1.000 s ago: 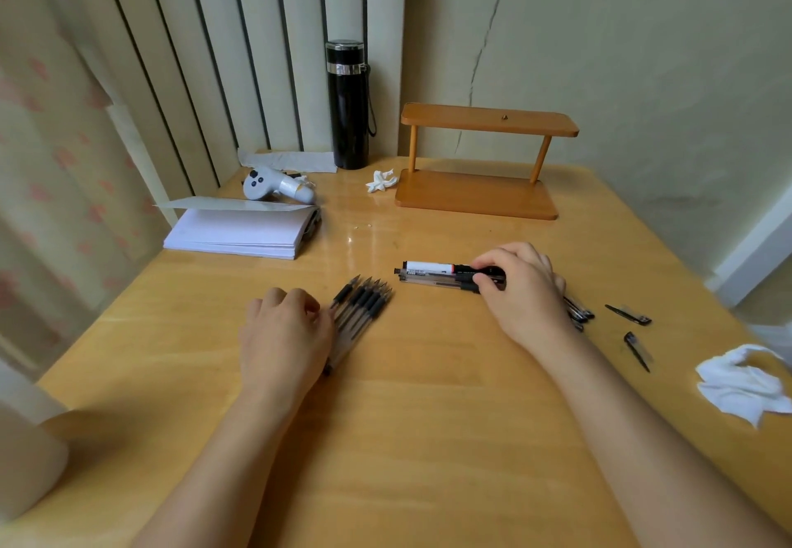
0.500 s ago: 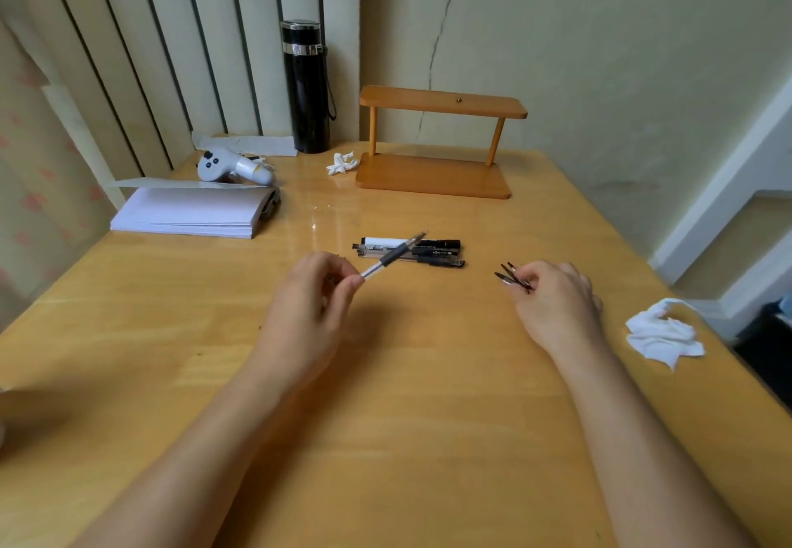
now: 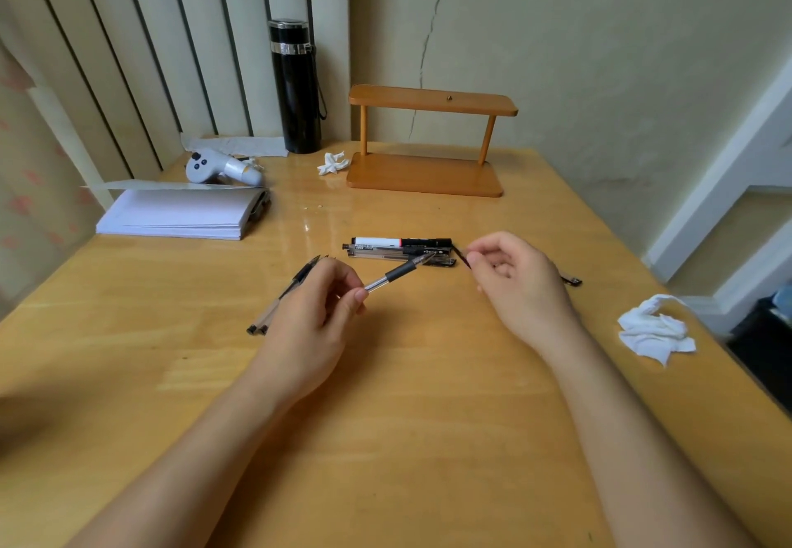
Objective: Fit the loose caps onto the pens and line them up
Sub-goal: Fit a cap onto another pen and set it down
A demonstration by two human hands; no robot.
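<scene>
Two hands work above the table. The left hand pinches an uncapped pen, tip raised rightward; the right hand pinches a black cap just beyond that tip. Three capped pens lie behind; more uncapped pens sit under the left hand, count unclear. Bare wood stretches nearer.

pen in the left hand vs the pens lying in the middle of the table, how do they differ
The pen in the left hand is lifted and slanted, tip bare, pointing toward the cap in the right hand. The middle pens lie flat, side by side, crosswise. One of those has a white barrel; the held pen is clear. Both have black parts.
</scene>
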